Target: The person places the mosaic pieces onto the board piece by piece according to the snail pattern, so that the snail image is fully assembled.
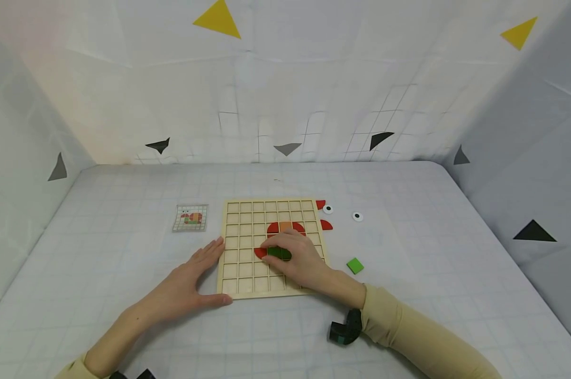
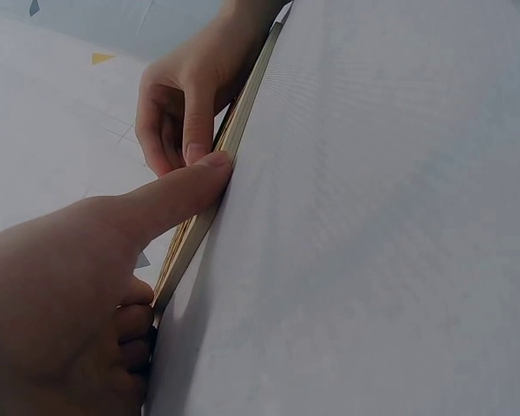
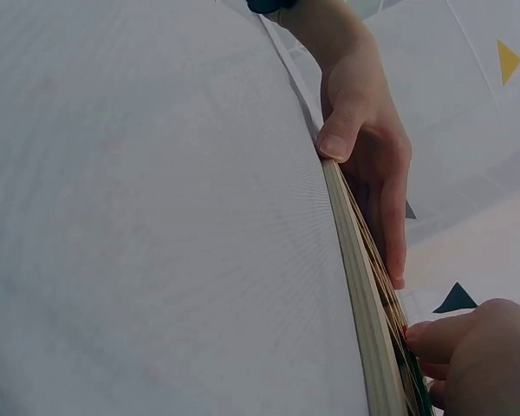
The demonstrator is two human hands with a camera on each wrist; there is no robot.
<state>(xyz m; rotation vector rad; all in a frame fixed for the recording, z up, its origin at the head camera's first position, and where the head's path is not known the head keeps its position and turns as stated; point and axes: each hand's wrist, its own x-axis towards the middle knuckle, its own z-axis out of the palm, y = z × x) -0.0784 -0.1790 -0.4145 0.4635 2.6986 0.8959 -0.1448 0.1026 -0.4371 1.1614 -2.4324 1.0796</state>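
A square wooden grid board [image 1: 244, 271] lies on the table. My left hand [image 1: 183, 287] rests against its left side, fingers straight along the edge and thumb at the near-left corner. My right hand [image 1: 299, 258] reaches over the board, its thumb and index fingertips pinching a red quarter-circle tile [image 1: 259, 253] low over a cell. Between that thumb and index finger shows a dark green tile [image 1: 279, 253]. Farther up the grid sit red tiles [image 1: 273, 228] and an orange tile [image 1: 285, 226], partly hidden by the right hand. In the right wrist view, the right fingertips [image 3: 420, 336] are close above the board.
A small picture card [image 1: 190, 218] with a coloured figure lies left of the board. Beyond the right edge are red quarter-circle tiles [image 1: 326, 225], round eye pieces [image 1: 358, 216] and a bright green square tile [image 1: 355, 265]. White walls surround the table's back and sides.
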